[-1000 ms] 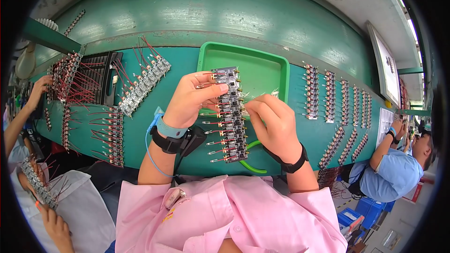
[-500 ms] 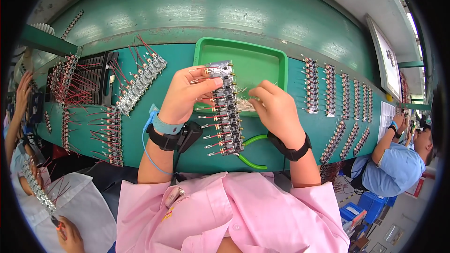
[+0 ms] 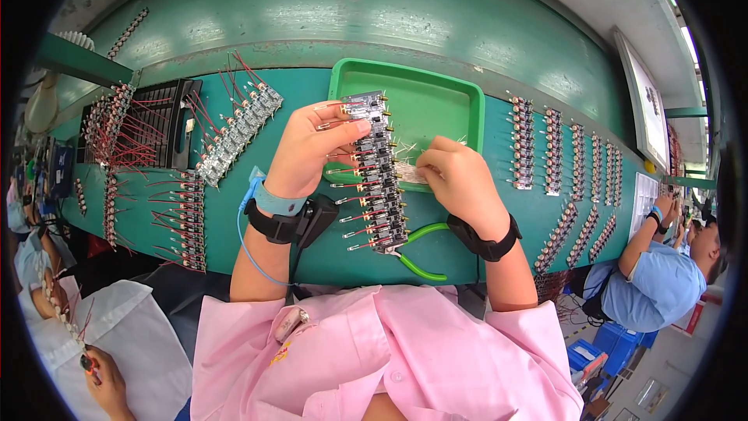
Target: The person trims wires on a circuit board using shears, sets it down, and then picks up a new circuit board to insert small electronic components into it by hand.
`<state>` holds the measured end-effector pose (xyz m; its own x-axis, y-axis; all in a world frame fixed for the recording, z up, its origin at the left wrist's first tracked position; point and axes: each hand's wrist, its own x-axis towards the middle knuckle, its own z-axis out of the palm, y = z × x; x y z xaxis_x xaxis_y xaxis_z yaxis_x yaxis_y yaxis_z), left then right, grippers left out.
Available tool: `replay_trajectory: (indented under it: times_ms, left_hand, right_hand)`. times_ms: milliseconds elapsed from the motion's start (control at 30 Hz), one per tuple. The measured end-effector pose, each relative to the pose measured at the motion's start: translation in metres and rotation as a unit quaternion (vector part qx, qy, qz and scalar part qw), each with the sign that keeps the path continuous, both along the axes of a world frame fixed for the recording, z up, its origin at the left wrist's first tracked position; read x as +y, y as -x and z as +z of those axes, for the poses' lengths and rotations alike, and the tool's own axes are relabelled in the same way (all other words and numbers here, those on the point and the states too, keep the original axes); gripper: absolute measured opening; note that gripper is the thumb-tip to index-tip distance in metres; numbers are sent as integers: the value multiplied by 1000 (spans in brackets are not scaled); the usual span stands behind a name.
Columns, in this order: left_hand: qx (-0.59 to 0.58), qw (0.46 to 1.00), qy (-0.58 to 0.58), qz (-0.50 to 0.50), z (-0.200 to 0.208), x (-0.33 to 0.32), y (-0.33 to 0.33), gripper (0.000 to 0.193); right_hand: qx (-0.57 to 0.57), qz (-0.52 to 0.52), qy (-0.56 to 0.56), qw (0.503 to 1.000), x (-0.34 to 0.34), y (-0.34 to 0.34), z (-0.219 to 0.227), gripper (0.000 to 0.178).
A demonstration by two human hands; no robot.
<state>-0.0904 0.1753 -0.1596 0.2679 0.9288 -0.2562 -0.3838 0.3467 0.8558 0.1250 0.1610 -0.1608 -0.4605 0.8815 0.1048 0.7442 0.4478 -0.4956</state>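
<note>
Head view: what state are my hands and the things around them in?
Strip: held up, slightly tilted
Left hand: closed on strip
Right hand: fingers bent, grip unclear
Tray: open-topped
Pale pieces: loose in tray
Pliers: handles spread, jaws mostly hidden
Strips at right: lying in two rows

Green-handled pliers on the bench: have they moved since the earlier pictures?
No, no visible shift in any direction: judged against the green tray, the pliers lie in the same spot, on its near side.

A dark circuit-board strip (image 3: 377,175) with red wires (image 3: 357,217) slants slightly, near thin pale pieces (image 3: 408,172) in a green tray (image 3: 405,65).
</note>
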Motion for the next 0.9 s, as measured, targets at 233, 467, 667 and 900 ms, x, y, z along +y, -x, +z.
replay_trajectory:
  times_ms: [233, 467, 667, 900]
  left_hand:
    - [-12, 1000, 4, -2, 3, 0, 4, 20]
    - [-7, 1000, 6, -4, 4, 2, 7, 20]
    - [-18, 1000, 8, -8, 3, 3, 10, 20]
    - [-18, 1000, 10, -5, 1, 4, 13, 20]
  right_hand:
    - [121, -32, 35, 992, 1, 5, 10, 9]
    - [304, -12, 59, 951, -11, 18, 33, 10]
    - [327, 6, 82, 942, -15, 26, 30, 9]
    - [315, 19, 63, 947, -14, 29, 27, 10]
